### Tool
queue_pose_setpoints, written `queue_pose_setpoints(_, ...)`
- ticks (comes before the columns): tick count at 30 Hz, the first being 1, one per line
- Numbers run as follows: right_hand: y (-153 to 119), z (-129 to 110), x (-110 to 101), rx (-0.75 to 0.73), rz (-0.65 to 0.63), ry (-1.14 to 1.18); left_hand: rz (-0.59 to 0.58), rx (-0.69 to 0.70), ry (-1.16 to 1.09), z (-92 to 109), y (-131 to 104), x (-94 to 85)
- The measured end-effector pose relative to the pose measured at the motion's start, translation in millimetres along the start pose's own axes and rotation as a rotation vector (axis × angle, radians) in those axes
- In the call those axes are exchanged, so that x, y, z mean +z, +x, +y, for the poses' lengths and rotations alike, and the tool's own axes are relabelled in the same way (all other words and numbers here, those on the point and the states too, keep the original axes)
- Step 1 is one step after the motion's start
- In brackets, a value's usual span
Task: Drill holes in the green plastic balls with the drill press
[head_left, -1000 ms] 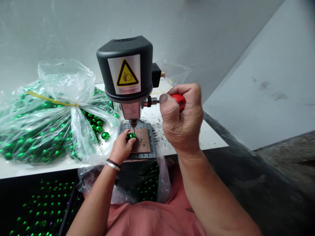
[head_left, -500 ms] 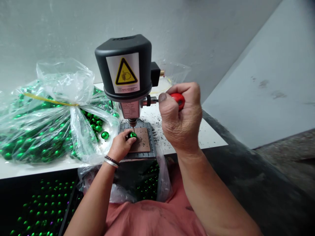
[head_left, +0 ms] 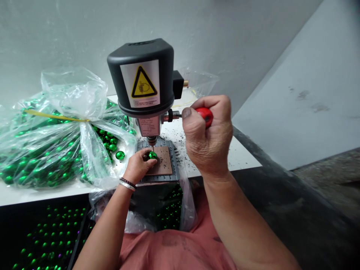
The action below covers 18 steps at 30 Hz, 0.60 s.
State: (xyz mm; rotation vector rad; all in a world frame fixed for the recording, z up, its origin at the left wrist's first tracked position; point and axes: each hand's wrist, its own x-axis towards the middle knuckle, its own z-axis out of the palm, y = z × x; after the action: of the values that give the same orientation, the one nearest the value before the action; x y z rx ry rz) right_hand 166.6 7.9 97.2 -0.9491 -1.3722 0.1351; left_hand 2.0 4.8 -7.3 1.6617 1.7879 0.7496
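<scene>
My left hand (head_left: 138, 165) pinches a shiny green ball (head_left: 152, 155) between thumb and fingers. The ball rests on a brown board (head_left: 163, 161) that lies on the ribbed metal base (head_left: 174, 165) of a small drill press (head_left: 142, 75). Right above the ball stands the thin drill bit (head_left: 153, 147); whether its tip touches or enters the ball I cannot tell. Wrapped round the red knob (head_left: 206, 115) of the press's feed lever is my right hand (head_left: 209, 131). A yellow warning label (head_left: 144, 83) shows on the black motor cover.
Left of the press lies a clear plastic bag (head_left: 56, 150) full of green balls, tied with a yellow strap. One loose green ball (head_left: 120, 155) sits beside it. Dark shavings (head_left: 184, 150) litter the white table. Below the edge, at lower left, a dark tray (head_left: 17, 225) holds more green balls.
My right hand and the red knob have shifted very slightly to the right. The left hand still holds the green ball under the drill bit.
</scene>
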Motion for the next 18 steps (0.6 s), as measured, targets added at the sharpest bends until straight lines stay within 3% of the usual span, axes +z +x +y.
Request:
queue_pose_setpoints(4, 2, -2, 0, -0.011, 0.006, 0.018, 0.030, 0.032, 0.077, -1, 2, 0.9)
queue_pose_setpoints(11, 15, -4, -1, -0.044, -0.030, 0.007, -0.035, 0.010, -0.099, -5, 0, -9.1)
queue_pose_setpoints(18, 27, -5, 2, -0.049, -0.047, -0.008, -0.031, -0.056, -0.185, -4, 3, -6.7)
